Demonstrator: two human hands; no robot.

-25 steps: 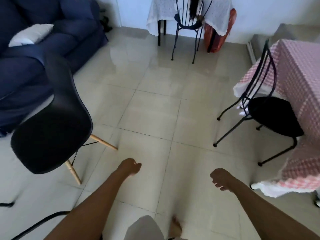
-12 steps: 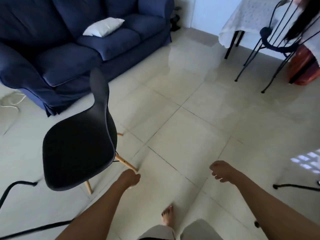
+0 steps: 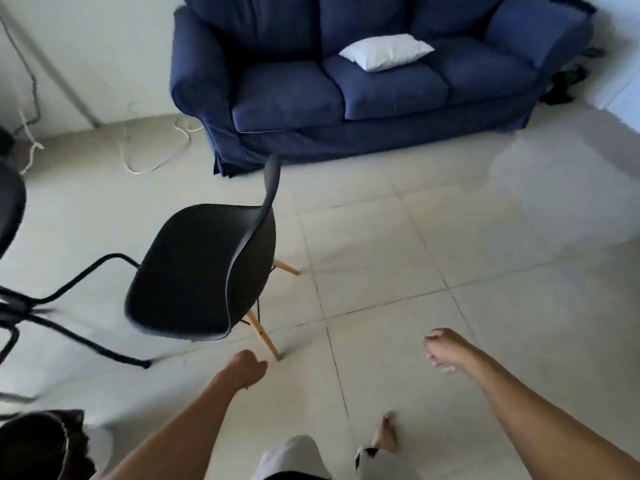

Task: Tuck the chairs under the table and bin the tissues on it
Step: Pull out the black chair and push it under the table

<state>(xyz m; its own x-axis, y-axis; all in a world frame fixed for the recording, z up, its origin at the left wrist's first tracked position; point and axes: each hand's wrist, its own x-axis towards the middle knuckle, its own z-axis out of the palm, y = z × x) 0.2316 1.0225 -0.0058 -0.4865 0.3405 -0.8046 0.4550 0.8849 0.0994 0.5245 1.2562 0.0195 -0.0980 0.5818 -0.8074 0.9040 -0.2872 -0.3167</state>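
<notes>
A black shell chair (image 3: 201,271) with pale wooden legs stands on the tiled floor, left of centre, its back toward the sofa. My left hand (image 3: 246,369) is a closed fist holding nothing, just in front of the chair's near leg and not touching it. My right hand (image 3: 445,348) hangs to the right over bare floor with its fingers curled in, holding nothing. A bin lined with a dark bag (image 3: 41,445) shows at the bottom left corner. No table and no tissues are in view.
A dark blue sofa (image 3: 363,95) with a white cushion (image 3: 386,55) fills the back. A black metal chair frame (image 3: 52,306) juts in from the left edge. A loose cord (image 3: 152,157) lies on the floor by the wall. My bare foot (image 3: 386,433) is below.
The view has swung left: the pink-clothed table and wire chair left the frame, and the sofa now sits at the centre back. The black chair appears closer to my left hand. Both hands stay closed.
</notes>
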